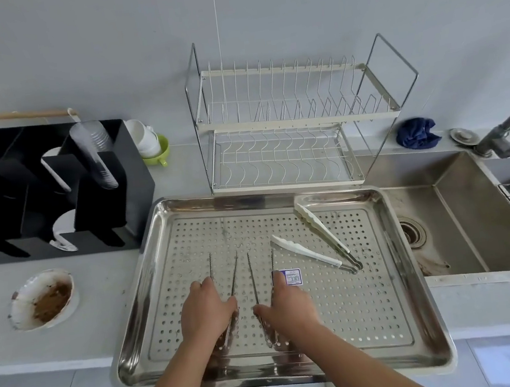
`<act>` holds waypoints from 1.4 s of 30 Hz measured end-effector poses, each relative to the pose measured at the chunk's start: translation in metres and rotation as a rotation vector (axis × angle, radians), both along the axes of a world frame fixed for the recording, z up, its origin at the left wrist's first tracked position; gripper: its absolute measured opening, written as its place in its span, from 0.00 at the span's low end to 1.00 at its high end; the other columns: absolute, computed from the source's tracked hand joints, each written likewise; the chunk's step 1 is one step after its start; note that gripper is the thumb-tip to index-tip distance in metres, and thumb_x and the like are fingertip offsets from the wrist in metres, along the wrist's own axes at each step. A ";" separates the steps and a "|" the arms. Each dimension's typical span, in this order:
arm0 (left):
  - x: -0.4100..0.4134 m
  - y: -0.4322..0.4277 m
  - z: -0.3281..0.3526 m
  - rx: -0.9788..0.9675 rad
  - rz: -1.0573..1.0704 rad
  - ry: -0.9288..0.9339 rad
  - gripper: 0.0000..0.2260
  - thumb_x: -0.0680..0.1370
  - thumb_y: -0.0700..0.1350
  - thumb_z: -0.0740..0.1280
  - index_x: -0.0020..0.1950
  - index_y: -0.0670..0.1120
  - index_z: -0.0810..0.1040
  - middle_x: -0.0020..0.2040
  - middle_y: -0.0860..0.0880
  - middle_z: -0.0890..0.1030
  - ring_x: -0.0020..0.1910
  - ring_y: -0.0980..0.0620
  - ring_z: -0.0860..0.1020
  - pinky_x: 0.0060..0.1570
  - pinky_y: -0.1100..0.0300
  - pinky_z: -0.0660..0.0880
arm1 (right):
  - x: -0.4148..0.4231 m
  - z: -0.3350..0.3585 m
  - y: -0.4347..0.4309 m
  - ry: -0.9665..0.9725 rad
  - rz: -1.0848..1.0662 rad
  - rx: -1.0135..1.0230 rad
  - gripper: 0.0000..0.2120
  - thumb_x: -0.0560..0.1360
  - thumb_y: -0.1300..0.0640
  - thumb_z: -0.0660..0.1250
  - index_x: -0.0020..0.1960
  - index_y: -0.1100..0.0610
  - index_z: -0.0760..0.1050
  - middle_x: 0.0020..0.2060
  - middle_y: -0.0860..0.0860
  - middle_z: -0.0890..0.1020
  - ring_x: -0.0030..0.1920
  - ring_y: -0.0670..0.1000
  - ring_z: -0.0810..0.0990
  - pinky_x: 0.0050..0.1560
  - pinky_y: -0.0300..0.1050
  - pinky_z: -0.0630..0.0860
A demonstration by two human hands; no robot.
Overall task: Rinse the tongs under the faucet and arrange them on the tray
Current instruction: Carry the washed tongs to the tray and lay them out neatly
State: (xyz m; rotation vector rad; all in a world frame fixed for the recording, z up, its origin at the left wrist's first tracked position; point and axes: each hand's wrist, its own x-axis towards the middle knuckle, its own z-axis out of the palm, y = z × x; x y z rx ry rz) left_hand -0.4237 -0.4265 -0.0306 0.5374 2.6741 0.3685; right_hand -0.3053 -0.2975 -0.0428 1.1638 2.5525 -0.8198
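1. Left hand (204, 312) grips the left steel tongs (234, 274), fingers curled over them, near the tray's (143, 287) front edge.
2. Right hand (288, 305) likewise grips the right steel tongs (251, 274).
3. White-tipped tongs (322, 230) lie toward the far right corner; arranging looks nearly done.

Site: a kitchen, dishwashing area.
- Stainless sink (458, 187) is set into a grey counter (105, 295), drain visible, faucet (503, 130) at its back edge.
- Two-tier wire dish rack (299, 122) stands against the tiled wall (101, 51).
- Large perforated steel tray (279, 195) sits on the counter just beside the sink, with three pairs of tongs (319, 227) on it.
- Black organizer (137, 188) holds stacked clear cups and lids; a stack of white bowls (144, 139) is beside it.
- Soiled bowl (43, 298) with brown residue sits at left.
- Blue cloth (416, 133) lies behind the sink.
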 end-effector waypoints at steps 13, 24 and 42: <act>-0.001 -0.012 -0.002 0.032 -0.027 -0.012 0.21 0.74 0.58 0.72 0.62 0.48 0.76 0.55 0.46 0.76 0.44 0.50 0.79 0.42 0.59 0.77 | -0.004 0.000 -0.017 -0.030 0.043 0.014 0.39 0.76 0.38 0.69 0.77 0.51 0.54 0.39 0.50 0.82 0.42 0.55 0.83 0.36 0.49 0.79; 0.000 -0.016 -0.005 -0.018 -0.040 0.012 0.29 0.74 0.62 0.71 0.69 0.47 0.73 0.60 0.45 0.77 0.51 0.47 0.80 0.47 0.53 0.81 | -0.002 0.000 -0.020 -0.022 0.028 -0.004 0.40 0.77 0.38 0.69 0.78 0.52 0.53 0.43 0.53 0.84 0.46 0.58 0.85 0.41 0.52 0.82; -0.008 -0.038 -0.002 0.064 0.055 0.031 0.18 0.83 0.49 0.59 0.73 0.50 0.72 0.68 0.46 0.76 0.51 0.49 0.81 0.44 0.54 0.76 | 0.034 0.033 0.104 0.109 -0.045 0.430 0.27 0.77 0.41 0.70 0.72 0.50 0.69 0.65 0.53 0.77 0.63 0.53 0.75 0.53 0.48 0.80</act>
